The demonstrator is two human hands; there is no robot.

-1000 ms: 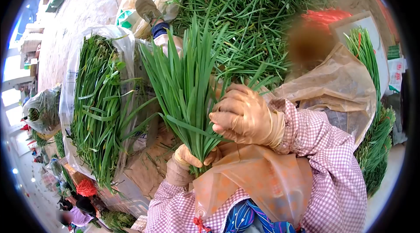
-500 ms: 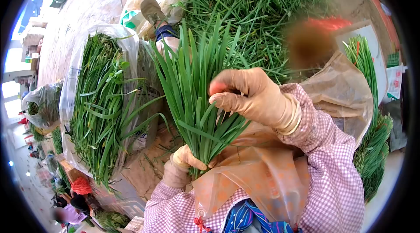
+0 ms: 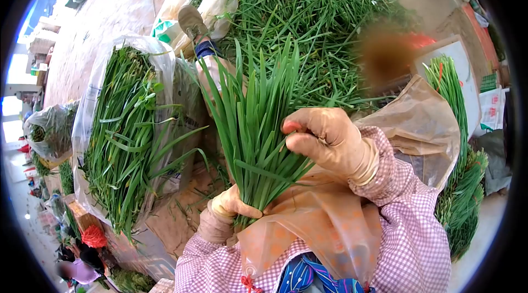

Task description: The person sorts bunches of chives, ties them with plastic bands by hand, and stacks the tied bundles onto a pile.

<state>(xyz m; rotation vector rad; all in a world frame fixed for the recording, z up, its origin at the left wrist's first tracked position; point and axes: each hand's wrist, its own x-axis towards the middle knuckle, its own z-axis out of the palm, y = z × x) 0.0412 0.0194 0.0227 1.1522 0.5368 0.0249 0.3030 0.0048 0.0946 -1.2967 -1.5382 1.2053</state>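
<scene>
My left hand (image 3: 234,205), in a pale glove, is wrapped round the lower end of a bunch of long green leaves (image 3: 256,133) that fans out upward. Beside the bunch on its right, my right hand (image 3: 324,139) has its fingers curled, with the thumb near the forefinger at the leaf edges. Whether anything lies between those fingertips is too small to tell. A brownish translucent apron (image 3: 313,216) covers my lap below both hands.
A large heap of green leaves (image 3: 324,29) lies ahead. Left stands a clear plastic bag (image 3: 82,144) filled with leaves. Tied bundles (image 3: 462,205) and a brown plastic sheet (image 3: 423,122) are at right. A shoe (image 3: 192,21) shows near pale bags; a person (image 3: 85,271) is at lower left.
My right hand has moved from over the bunch to its right side, its fingers curling in more. My left hand still grips the base. The view has shifted slightly.
</scene>
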